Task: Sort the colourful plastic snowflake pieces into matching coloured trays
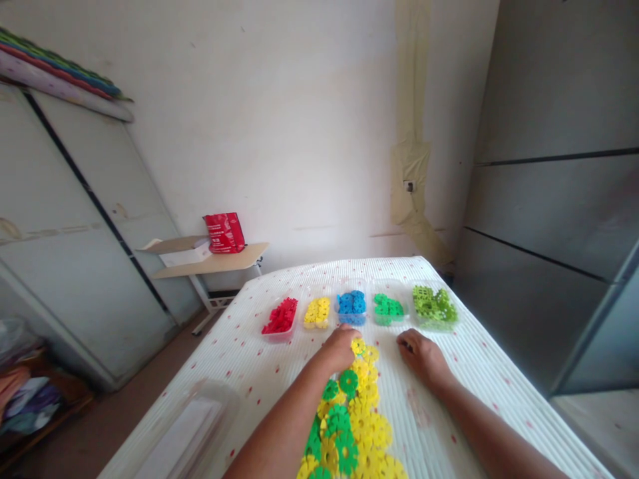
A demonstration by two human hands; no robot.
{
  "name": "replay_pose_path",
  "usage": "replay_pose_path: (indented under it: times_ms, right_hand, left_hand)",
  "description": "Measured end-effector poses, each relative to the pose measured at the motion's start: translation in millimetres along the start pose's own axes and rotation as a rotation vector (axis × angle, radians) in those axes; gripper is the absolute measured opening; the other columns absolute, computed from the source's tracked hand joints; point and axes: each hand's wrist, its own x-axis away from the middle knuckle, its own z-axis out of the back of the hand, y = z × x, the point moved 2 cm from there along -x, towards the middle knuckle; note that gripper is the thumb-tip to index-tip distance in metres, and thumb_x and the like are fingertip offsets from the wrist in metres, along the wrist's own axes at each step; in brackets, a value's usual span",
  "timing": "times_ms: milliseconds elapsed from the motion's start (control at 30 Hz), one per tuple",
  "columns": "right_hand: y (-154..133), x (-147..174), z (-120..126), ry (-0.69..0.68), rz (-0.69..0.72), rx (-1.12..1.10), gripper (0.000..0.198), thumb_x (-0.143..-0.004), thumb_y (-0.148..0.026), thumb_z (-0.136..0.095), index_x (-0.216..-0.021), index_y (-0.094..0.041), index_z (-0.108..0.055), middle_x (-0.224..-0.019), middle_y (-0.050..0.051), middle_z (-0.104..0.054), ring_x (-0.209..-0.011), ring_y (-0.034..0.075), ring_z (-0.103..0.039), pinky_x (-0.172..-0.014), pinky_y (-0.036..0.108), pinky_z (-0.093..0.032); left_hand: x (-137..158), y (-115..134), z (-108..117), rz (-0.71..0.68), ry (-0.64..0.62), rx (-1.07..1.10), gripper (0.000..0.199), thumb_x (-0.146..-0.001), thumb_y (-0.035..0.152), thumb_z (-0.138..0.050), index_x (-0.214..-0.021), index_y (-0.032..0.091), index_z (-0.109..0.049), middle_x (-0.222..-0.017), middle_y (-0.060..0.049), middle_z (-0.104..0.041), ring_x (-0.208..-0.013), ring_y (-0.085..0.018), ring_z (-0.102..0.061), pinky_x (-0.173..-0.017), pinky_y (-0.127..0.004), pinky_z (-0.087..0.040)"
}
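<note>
A long cluster of yellow and green interlocking snowflake discs runs from the near table edge up the middle. At its far end my left hand is closed, with its fingers against a yellow snowflake disc. To the right of the cluster, my right hand rests on the tablecloth with its fingers curled in, and no piece shows in it. Beyond the hands stand clear tubs of red pieces, yellow discs, blue discs, green discs and light green pieces.
A white dotted cloth covers the table. On its near left lies a clear plastic container with something white inside. Behind, a small desk carries a red bag. Grey cabinets stand at the right.
</note>
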Motion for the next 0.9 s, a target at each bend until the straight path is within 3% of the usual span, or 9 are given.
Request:
replay_pose_path:
  times_ms: [100, 267, 567, 767, 900]
  right_hand:
    - [-1, 0, 1, 0.006, 0.000, -0.018, 0.024, -0.077, -0.016, -0.037, -0.074, -0.020, -0.061, -0.079, 0.005, -0.061, -0.074, 0.016, -0.057, -0.067, 0.025, -0.040]
    - [2, 0, -2, 0.006, -0.005, -0.002, 0.025, -0.077, -0.017, -0.037, -0.074, -0.020, -0.062, -0.080, 0.004, -0.061, -0.075, 0.016, -0.057, -0.067, 0.025, -0.040]
    - [0, 0, 0, 0.005, 0.009, 0.038, 0.025, -0.079, -0.017, -0.036, -0.074, -0.019, -0.061, -0.079, 0.005, -0.061, -0.074, 0.016, -0.059, -0.066, 0.024, -0.041]
    - [-2, -1, 1, 0.001, 0.012, 0.037, 0.025, -0.079, -0.016, -0.036, -0.075, -0.019, -0.061, -0.080, 0.006, -0.061, -0.074, 0.016, -0.059, -0.067, 0.024, -0.041]
    - [-3, 0, 2, -0.007, 0.001, 0.028, 0.024, -0.078, -0.015, -0.037, -0.075, -0.019, -0.060, -0.080, 0.005, -0.061, -0.075, 0.016, -0.058, -0.067, 0.024, -0.041]
  left_hand:
    - [2, -2, 2, -0.013, -0.004, -0.004, 0.057, -0.054, -0.006, -0.048, -0.103, 0.018, -0.064, -0.108, -0.007, -0.058, -0.102, -0.019, -0.055, -0.091, -0.027, -0.043]
    - [3, -4, 4, -0.033, -0.006, -0.009, 0.074, -0.054, -0.007, -0.048, -0.123, 0.020, -0.052, -0.123, -0.007, -0.052, -0.115, -0.019, -0.048, -0.102, -0.029, -0.035]
    - [-2, 0, 0, -0.103, -0.073, -0.112, 0.063, -0.058, -0.005, -0.048, -0.113, 0.024, -0.061, -0.123, -0.007, -0.051, -0.114, -0.023, -0.050, -0.098, -0.029, -0.039]
    - [4, 6, 5, -0.093, -0.047, -0.158, 0.060, -0.060, -0.005, -0.047, -0.110, 0.024, -0.061, -0.116, -0.006, -0.054, -0.101, -0.022, -0.057, -0.089, -0.029, -0.044]
    - [10, 10, 9, -0.082, -0.012, -0.156, 0.060, -0.062, -0.004, -0.045, -0.113, 0.024, -0.059, -0.121, -0.005, -0.052, -0.104, -0.019, -0.055, -0.092, -0.026, -0.042]
